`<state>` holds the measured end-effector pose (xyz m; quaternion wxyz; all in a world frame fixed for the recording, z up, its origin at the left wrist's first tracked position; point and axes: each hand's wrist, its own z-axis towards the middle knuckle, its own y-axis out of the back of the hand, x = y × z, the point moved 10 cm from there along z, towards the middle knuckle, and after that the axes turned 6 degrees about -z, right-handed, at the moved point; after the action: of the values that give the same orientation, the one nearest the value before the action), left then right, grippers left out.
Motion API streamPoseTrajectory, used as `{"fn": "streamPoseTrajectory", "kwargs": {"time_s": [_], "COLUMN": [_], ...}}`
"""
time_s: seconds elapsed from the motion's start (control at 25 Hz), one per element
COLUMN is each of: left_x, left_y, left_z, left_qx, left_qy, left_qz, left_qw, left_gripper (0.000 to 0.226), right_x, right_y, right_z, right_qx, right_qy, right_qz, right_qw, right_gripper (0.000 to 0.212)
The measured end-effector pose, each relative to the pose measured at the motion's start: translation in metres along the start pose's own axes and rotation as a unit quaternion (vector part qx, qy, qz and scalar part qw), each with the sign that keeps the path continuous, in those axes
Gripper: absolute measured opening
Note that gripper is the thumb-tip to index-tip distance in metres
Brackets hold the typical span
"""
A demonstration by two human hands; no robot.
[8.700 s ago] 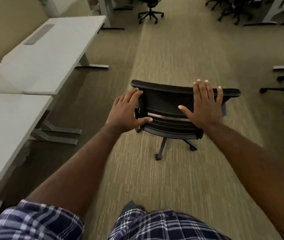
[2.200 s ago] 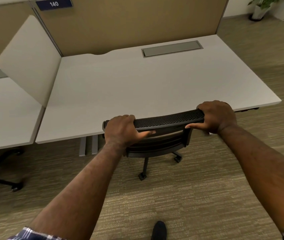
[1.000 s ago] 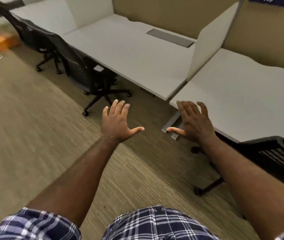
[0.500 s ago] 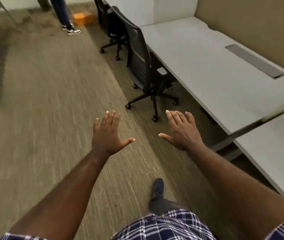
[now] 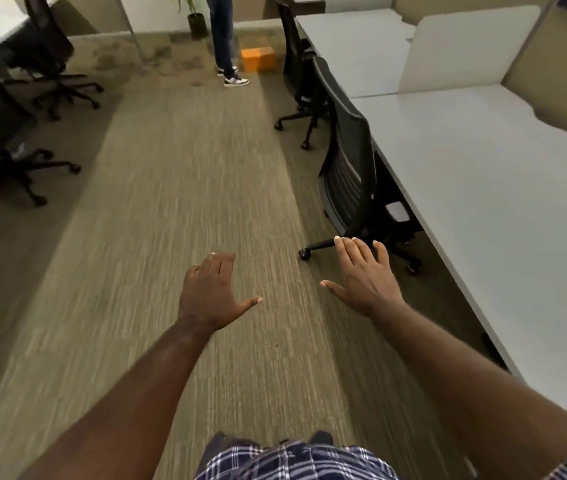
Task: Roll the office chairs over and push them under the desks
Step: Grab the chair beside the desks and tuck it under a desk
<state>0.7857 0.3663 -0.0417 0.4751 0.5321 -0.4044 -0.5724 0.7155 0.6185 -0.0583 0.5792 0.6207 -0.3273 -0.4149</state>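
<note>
You're between chairs, left hand [image 5: 213,295] and right hand [image 5: 366,279] both spread, holding nothing (right one nearest the desk [image 5: 482,188]), so grab a loose chair [image 5: 15,157] across from it next.

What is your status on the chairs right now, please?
Both hands, left and right, open, empty. Nearest chair at desk. Person standing ahead.
</note>
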Motion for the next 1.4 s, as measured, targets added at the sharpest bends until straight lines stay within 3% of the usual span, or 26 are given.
{"fn": "streamPoseTrajectory", "kwargs": {"time_s": [0.36,0.76,1.08,1.2,1.4], "left_x": [0.081,0.143,0.102,0.066,0.003], "left_y": [-0.011,0.022,0.029,0.027,0.015], "left_z": [0.128,0.336,0.492,0.542,0.596], "left_qx": [0.01,0.006,0.026,0.032,0.052], "left_qy": [0.002,-0.106,-0.245,-0.289,-0.376], "left_qz": [-0.017,-0.001,0.044,0.043,0.035], "left_qw": [1.0,0.994,0.968,0.956,0.925], "left_gripper": [0.106,0.107,0.115,0.117,0.12], "right_x": [0.021,-0.003,-0.087,-0.123,-0.163], "right_y": [-0.008,0.032,0.065,0.064,0.034], "right_z": [0.157,0.331,0.411,0.427,0.432], "right_qx": [0.005,-0.038,-0.128,-0.109,-0.006], "right_qy": [0.025,-0.095,-0.203,-0.258,-0.313], "right_qz": [0.013,0.012,-0.019,-0.027,0.0], "right_qw": [1.0,0.995,0.971,0.959,0.95], "right_gripper": [0.095,0.091,0.088,0.091,0.093]}}
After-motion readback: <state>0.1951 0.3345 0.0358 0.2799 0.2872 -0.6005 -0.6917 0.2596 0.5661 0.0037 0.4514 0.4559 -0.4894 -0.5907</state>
